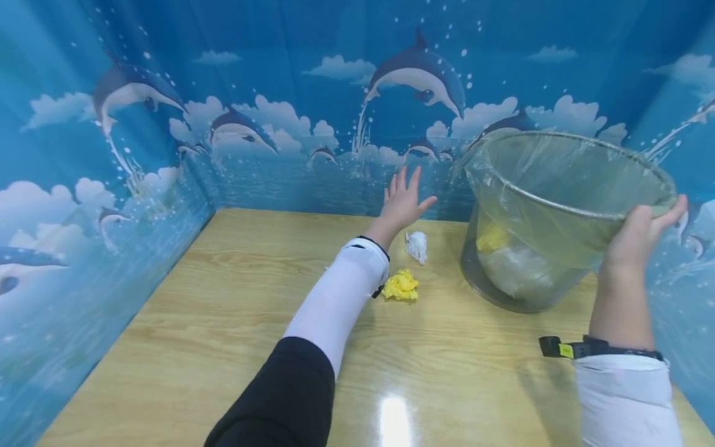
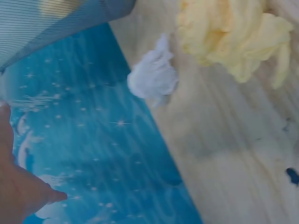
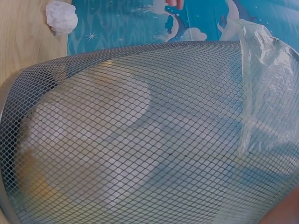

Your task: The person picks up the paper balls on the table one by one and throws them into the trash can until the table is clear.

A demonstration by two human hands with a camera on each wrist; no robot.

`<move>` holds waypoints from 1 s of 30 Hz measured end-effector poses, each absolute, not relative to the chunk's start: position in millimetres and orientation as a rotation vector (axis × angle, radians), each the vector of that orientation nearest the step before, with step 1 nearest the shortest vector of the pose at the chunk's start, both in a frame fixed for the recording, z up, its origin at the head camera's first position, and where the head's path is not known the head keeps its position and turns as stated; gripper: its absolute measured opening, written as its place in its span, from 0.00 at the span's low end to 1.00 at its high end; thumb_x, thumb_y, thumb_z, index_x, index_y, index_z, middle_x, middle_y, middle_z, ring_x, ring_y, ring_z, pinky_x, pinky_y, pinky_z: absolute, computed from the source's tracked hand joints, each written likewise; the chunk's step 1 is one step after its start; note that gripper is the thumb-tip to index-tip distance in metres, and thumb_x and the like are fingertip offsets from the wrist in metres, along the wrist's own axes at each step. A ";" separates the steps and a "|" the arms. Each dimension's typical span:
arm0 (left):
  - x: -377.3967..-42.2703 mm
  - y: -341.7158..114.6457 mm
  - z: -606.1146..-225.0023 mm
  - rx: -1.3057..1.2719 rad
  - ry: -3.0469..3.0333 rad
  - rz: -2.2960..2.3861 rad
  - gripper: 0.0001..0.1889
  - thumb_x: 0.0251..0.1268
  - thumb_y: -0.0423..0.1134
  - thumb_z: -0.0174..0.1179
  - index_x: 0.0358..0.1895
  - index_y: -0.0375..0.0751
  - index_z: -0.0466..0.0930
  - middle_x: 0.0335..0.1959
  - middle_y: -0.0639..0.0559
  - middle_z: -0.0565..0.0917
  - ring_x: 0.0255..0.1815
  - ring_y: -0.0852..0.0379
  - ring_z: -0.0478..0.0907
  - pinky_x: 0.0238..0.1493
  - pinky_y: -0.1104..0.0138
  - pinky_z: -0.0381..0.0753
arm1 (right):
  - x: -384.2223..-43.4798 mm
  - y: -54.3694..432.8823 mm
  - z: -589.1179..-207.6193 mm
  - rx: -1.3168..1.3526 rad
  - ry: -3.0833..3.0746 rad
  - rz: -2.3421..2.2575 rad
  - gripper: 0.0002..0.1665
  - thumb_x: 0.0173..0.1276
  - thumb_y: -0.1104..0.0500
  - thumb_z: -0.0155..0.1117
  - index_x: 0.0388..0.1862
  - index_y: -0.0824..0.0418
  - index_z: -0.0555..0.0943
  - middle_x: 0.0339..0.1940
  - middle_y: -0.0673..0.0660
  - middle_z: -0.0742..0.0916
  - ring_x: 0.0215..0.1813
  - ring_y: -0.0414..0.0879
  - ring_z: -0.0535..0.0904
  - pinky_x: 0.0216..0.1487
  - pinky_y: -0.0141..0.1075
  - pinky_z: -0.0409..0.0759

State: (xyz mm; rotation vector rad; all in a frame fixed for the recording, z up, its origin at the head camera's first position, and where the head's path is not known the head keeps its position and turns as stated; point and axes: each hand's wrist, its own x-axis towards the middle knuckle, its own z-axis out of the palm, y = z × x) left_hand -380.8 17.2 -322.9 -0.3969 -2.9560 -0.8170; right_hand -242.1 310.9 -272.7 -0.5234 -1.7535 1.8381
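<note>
In the head view my left hand is held out over the back of the table, fingers spread and holding nothing. Just below it lie a crumpled white paper ball and, nearer me, a crumpled yellow paper ball. At the right, my right hand grips the rim of a grey mesh wastebasket. A thin clear bag lines the basket and folds over its rim. White and yellow crumpled stuff shows through the mesh. Whether the base sits flat on the table I cannot tell.
The wood-grain table runs up to a blue curtain printed with dolphins, which closes off the back and both sides. A small dark object is at the edge of the left wrist view.
</note>
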 end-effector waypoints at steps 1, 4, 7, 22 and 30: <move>-381.7 17.3 -326.5 -0.385 -2.963 -0.819 0.43 0.70 0.65 0.43 0.78 0.60 0.29 0.80 0.50 0.32 0.80 0.47 0.31 0.78 0.49 0.40 | -242.1 310.8 -272.5 -0.521 -1.749 1.832 0.39 0.76 0.52 0.29 0.76 0.34 0.25 0.77 0.34 0.33 0.74 0.27 0.26 0.73 0.27 0.26; -384.5 18.1 -336.9 -0.345 -3.004 -0.815 0.43 0.70 0.65 0.43 0.78 0.61 0.29 0.80 0.50 0.33 0.80 0.47 0.32 0.78 0.49 0.41 | -242.6 310.8 -272.0 -0.520 -1.737 1.812 0.39 0.76 0.52 0.30 0.76 0.35 0.26 0.77 0.35 0.34 0.75 0.27 0.28 0.73 0.26 0.28; -386.7 18.4 -348.7 -0.311 -3.050 -0.807 0.43 0.71 0.64 0.44 0.78 0.60 0.29 0.80 0.49 0.33 0.80 0.45 0.33 0.78 0.48 0.42 | -243.2 311.0 -272.4 -0.534 -1.741 1.796 0.39 0.76 0.52 0.30 0.76 0.35 0.26 0.77 0.35 0.34 0.74 0.27 0.28 0.73 0.26 0.29; -398.4 20.4 -398.0 -0.367 -3.240 -0.528 0.46 0.67 0.63 0.50 0.79 0.56 0.34 0.80 0.47 0.35 0.80 0.43 0.38 0.77 0.47 0.47 | -244.4 309.7 -273.3 -0.553 -1.725 1.820 0.39 0.75 0.53 0.29 0.77 0.35 0.27 0.77 0.35 0.34 0.75 0.28 0.30 0.73 0.26 0.33; -396.0 23.9 -405.1 -0.461 -3.272 -0.401 0.50 0.64 0.62 0.56 0.79 0.53 0.34 0.80 0.46 0.36 0.80 0.42 0.40 0.76 0.46 0.49 | -241.3 315.2 -268.8 -0.516 -1.742 1.901 0.40 0.75 0.54 0.29 0.75 0.32 0.24 0.76 0.33 0.30 0.74 0.27 0.26 0.74 0.29 0.28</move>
